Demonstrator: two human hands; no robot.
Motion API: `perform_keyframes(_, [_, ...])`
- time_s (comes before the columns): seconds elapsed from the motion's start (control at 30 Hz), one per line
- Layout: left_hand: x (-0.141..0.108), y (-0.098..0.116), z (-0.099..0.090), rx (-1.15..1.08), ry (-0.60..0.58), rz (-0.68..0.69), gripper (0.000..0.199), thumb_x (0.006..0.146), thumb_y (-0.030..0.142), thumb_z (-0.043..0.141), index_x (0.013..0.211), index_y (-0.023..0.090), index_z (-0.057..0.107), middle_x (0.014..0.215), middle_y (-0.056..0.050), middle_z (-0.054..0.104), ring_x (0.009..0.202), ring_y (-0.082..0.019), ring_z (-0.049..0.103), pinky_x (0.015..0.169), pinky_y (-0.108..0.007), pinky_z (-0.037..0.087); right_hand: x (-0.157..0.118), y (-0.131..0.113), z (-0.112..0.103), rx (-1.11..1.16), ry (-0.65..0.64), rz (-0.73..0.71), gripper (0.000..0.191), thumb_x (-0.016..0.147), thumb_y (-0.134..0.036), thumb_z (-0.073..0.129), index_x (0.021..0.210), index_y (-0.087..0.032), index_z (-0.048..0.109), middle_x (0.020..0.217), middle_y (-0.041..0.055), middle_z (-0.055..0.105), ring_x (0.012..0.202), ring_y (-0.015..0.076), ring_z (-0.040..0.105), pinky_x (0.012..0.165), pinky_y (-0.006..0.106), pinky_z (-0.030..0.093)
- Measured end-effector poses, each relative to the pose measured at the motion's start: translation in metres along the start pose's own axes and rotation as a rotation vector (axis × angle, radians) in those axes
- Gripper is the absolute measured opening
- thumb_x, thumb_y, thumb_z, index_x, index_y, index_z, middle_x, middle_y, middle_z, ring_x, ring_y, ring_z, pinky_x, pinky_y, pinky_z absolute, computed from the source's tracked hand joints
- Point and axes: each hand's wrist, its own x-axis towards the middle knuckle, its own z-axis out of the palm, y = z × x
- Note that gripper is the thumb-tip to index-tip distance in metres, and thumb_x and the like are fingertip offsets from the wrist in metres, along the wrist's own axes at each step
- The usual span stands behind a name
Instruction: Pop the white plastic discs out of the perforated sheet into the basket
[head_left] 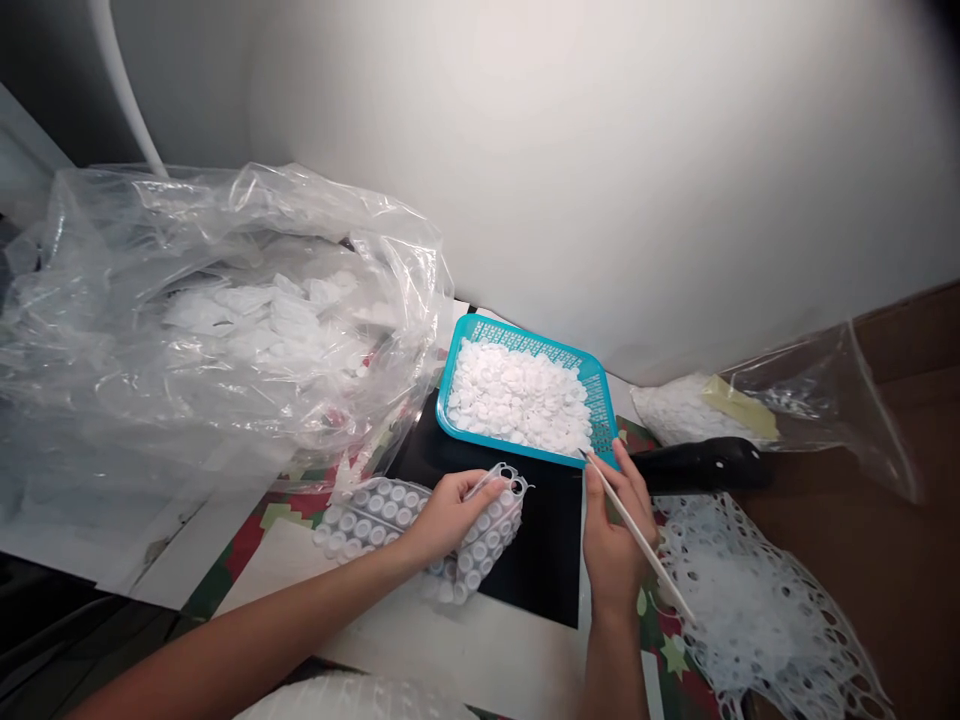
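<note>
My left hand (459, 515) is closed on one end of a folded sheet of white round plastic pieces (375, 522). Two open rings show at the gripped end, and the rest of the sheet droops below and to the left of my fingers. In my right hand (619, 535) is a thin white stick (649, 555) with a dark pointed tip, angled up and left. That tip lies at the near rim of a turquoise basket (480, 436), where a heap of small white pieces (521, 395) fills most of the bottom.
A large clear plastic bag (225, 370) with white pieces inside takes up the left. At right are another clear bag (810, 390), a black handle-like object (701, 465) and a pile of holed white sheets (757, 600). A black board (551, 560) lies under my hands, before a pale wall (600, 150).
</note>
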Motion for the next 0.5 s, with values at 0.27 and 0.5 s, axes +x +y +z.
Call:
perform_keyframes(0.27, [0.008, -0.009, -0.002, -0.115, -0.008, -0.039, 0.030, 0.082, 0.032, 0.055, 0.095, 0.014, 0.074, 0.097, -0.006, 0.074, 0.099, -0.025, 0.061, 0.088, -0.032, 0.044, -0.047, -0.020, -0.003, 0.223, -0.279, -0.039, 0.020, 0.089, -0.015, 0.054, 0.104, -0.019, 0.067, 0.113, 0.0098, 0.065, 0.107, 0.0232, 0.061, 0.090, 0.039, 0.052])
perform_keyframes(0.5, [0.009, -0.008, -0.002, -0.109, 0.000, -0.028, 0.024, 0.074, 0.022, 0.050, 0.078, 0.013, 0.072, 0.077, -0.003, 0.071, 0.080, -0.021, 0.060, 0.075, -0.029, 0.044, -0.058, -0.029, 0.011, 0.275, -0.374, -0.154, 0.027, 0.090, -0.010, 0.051, 0.111, -0.019, 0.065, 0.112, 0.0098, 0.066, 0.107, 0.0224, 0.061, 0.091, 0.039, 0.053])
